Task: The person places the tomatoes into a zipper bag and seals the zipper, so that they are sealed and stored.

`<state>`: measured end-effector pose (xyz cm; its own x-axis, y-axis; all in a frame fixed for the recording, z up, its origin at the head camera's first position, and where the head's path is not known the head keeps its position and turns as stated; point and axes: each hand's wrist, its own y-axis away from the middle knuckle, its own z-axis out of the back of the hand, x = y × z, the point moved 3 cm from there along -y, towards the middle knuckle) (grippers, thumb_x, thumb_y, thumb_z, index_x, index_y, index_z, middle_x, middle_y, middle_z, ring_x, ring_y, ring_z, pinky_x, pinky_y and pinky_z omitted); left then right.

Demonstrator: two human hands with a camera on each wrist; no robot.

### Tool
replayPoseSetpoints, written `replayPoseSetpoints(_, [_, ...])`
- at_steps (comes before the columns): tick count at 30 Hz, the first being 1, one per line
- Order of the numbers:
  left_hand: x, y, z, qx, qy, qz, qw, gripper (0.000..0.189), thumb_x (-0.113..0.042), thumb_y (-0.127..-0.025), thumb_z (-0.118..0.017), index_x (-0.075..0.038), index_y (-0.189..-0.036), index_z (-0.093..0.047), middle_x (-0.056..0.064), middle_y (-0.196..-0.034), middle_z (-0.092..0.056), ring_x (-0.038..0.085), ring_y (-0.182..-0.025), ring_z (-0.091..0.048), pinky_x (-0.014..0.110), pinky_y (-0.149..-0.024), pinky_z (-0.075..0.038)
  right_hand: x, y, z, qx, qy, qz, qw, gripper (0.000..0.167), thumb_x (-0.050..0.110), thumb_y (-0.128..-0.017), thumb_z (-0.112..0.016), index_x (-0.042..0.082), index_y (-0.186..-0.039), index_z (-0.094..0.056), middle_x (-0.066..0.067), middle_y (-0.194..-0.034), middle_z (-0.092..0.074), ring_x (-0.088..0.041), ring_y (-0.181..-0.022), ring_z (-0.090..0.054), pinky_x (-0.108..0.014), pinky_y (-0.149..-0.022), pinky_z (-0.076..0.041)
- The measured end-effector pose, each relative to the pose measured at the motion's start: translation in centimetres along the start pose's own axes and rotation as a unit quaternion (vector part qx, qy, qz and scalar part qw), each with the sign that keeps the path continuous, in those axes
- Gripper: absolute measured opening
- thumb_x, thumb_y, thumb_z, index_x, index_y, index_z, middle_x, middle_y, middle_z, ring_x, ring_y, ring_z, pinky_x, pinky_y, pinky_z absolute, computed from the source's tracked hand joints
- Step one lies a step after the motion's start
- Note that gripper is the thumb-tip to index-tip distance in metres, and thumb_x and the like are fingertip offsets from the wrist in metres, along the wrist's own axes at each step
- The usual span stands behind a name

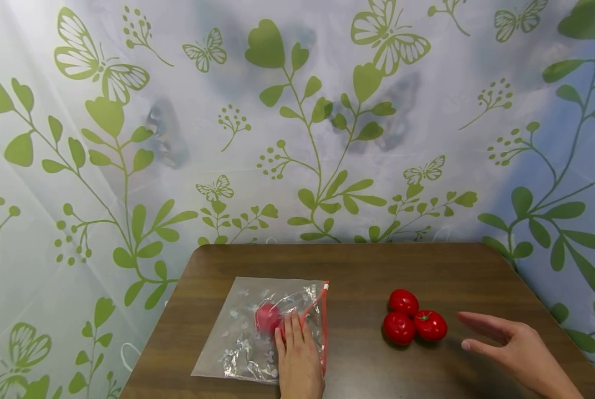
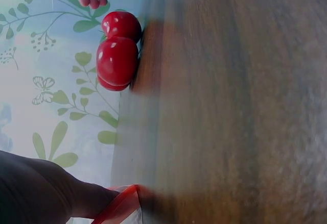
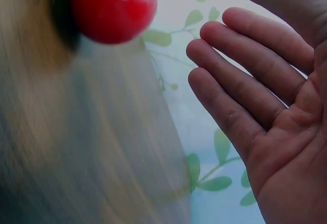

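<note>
A clear zip bag (image 1: 242,310) with a red zipper edge lies flat on the table, with a round red tomato-like thing (image 1: 267,318) inside. Over the bag, beside that red thing, is my left hand (image 1: 299,360), back up and fingers extended. Whether its fingertips are inside the bag or on top of it, I cannot tell; the left wrist view shows only part of the hand at the red edge (image 2: 120,206). Three shiny red tomatoes (image 1: 430,325) sit close together on the right. Just right of them hovers my right hand (image 1: 519,346), fingers spread from the thumb, holding nothing.
The brown wooden table (image 1: 347,266) reaches back to a hanging cloth (image 1: 297,138) printed with green leaves and butterflies. A stretch of table top lies between the bag and the three tomatoes.
</note>
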<state>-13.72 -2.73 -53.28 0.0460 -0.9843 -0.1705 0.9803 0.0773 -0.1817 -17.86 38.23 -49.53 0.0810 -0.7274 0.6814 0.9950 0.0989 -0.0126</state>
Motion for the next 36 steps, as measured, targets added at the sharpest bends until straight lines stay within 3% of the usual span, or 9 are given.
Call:
replayPoseSetpoints(9, [0.0,0.1,-0.1,-0.004,-0.006,-0.001,1.0000,0.108,-0.013,-0.055,-0.103,0.003,-0.152,-0.057,0.027,-0.168,-0.046,0.045,-0.159,-0.042,0.064,-0.132,-0.029,-1.6,-0.2,-0.1,0.012,-0.014,-0.021,0.9996,0.064,0.035,-0.092,-0.089,0.004,-0.144,-0.070,-0.022,-0.142,-0.072,0.021,-0.106,-0.061,-0.019,-0.078,-0.062])
replayPoseSetpoints(26, [0.0,0.2,-0.1,-0.031,-0.017,-0.014,0.9993,0.103,-0.014,-0.057,-0.102,0.004,-0.149,-0.059,0.028,-0.166,-0.048,0.045,-0.156,-0.046,0.064,-0.130,-0.033,-2.6,-2.1,-2.8,0.012,-0.044,0.024,0.9987,0.057,0.029,-0.093,-0.089,0.002,-0.141,-0.072,-0.022,-0.138,-0.075,0.015,-0.109,-0.065,-0.015,-0.083,-0.060])
replayPoseSetpoints(36, [0.0,0.1,-0.1,-0.016,-0.017,-0.008,0.9997,0.105,-0.014,-0.056,-0.103,0.003,-0.149,-0.059,0.028,-0.166,-0.047,0.044,-0.158,-0.043,0.065,-0.131,-0.031,-2.6,-3.0,-4.0,-0.002,-0.036,0.034,0.9988,0.059,0.033,-0.090,-0.092,0.003,-0.138,-0.074,-0.021,-0.134,-0.077,0.011,-0.105,-0.070,-0.015,-0.080,-0.060])
